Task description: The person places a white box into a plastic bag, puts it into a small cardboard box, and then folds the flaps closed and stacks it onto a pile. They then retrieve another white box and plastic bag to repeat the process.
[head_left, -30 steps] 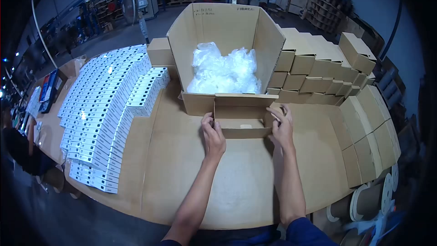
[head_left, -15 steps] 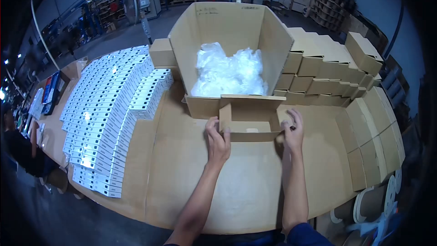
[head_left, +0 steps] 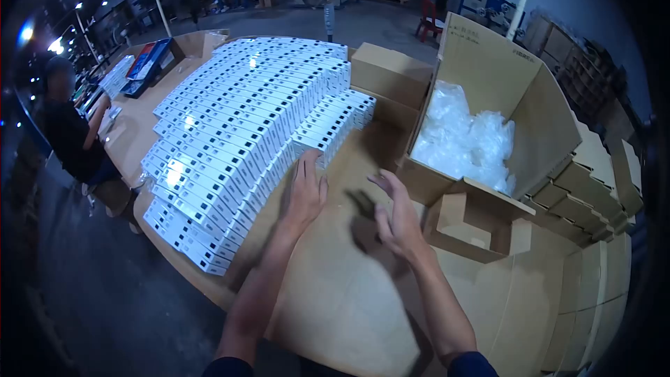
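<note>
Many small white boxes [head_left: 237,126] stand in long rows on the left of the cardboard-covered table [head_left: 342,293]. My left hand [head_left: 307,192] reaches to the front end of the shorter row of white boxes [head_left: 324,126]; its fingertips are at the nearest box, and whether they press on it is unclear. My right hand [head_left: 396,216] is above the table between the white boxes and an open small carton [head_left: 467,227], fingers apart, holding nothing. The small carton stands with its flaps up, in front of a large open box [head_left: 551,122] with clear plastic bags [head_left: 464,139] inside.
Stacked brown cartons [head_left: 583,181] stand behind and along the right side. A closed brown carton [head_left: 391,66] is beyond the white boxes. A person [head_left: 73,122] sits at the far left near a blue tray [head_left: 148,66]. A fan stands behind the table.
The view has turned left. Both hands have let go of the small carton and moved left, my left hand to the white boxes. The small carton stays in front of the large box.
</note>
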Motion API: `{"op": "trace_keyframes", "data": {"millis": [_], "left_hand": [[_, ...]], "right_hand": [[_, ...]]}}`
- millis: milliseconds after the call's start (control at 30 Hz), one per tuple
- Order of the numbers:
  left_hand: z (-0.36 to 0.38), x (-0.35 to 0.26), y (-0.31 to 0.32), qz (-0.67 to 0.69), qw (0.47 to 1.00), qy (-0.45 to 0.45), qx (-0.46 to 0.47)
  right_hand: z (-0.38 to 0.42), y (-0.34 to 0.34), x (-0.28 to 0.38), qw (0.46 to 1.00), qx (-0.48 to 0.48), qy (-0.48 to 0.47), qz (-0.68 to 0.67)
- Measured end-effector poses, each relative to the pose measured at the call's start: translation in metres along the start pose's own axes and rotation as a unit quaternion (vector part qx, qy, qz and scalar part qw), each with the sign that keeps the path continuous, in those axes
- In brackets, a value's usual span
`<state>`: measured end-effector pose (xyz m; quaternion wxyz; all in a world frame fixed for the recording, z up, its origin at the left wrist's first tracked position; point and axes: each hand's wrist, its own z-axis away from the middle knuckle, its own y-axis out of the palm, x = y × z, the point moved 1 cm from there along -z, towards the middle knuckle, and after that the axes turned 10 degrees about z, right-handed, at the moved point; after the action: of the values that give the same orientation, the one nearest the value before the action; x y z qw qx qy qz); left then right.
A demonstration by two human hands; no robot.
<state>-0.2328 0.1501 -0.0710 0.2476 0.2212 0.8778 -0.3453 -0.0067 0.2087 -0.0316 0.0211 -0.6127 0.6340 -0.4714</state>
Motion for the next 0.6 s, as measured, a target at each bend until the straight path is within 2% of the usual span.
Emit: {"op": "trace_keyframes", "data": {"millis": [100, 233, 267, 367, 467, 533, 600], "left_hand": [[-0.016, 0.029, -0.003, -0.044, 0.998, 0.051, 0.018], [-0.018, 0.042, -0.005, -0.059, 0.997, 0.043, 0.038], [-0.017, 0.044, -0.005, -0.066, 0.996, 0.055, 0.019], [-0.016, 0.049, -0.009, -0.107, 0.993, 0.048, 0.032], [-0.015, 0.05, -0.013, -0.158, 0.985, 0.058, 0.029], [-0.013, 0.048, -0.02, -0.193, 0.978, 0.071, 0.032], [-0.006, 0.037, -0.031, -0.165, 0.983, 0.074, 0.013]], "right_hand": [[-0.049, 0.057, -0.023, 0.998, 0.059, -0.006, 0.026], [-0.089, 0.088, -0.032, 0.991, 0.108, 0.013, 0.075], [-0.093, 0.093, -0.034, 0.99, 0.123, 0.014, 0.07], [-0.096, 0.097, -0.035, 0.985, 0.134, 0.005, 0.105], [-0.091, 0.099, -0.037, 0.989, 0.132, -0.002, 0.074], [-0.09, 0.097, -0.037, 0.992, 0.111, -0.011, 0.061], [-0.084, 0.089, -0.036, 0.995, 0.081, -0.018, 0.062]]}}
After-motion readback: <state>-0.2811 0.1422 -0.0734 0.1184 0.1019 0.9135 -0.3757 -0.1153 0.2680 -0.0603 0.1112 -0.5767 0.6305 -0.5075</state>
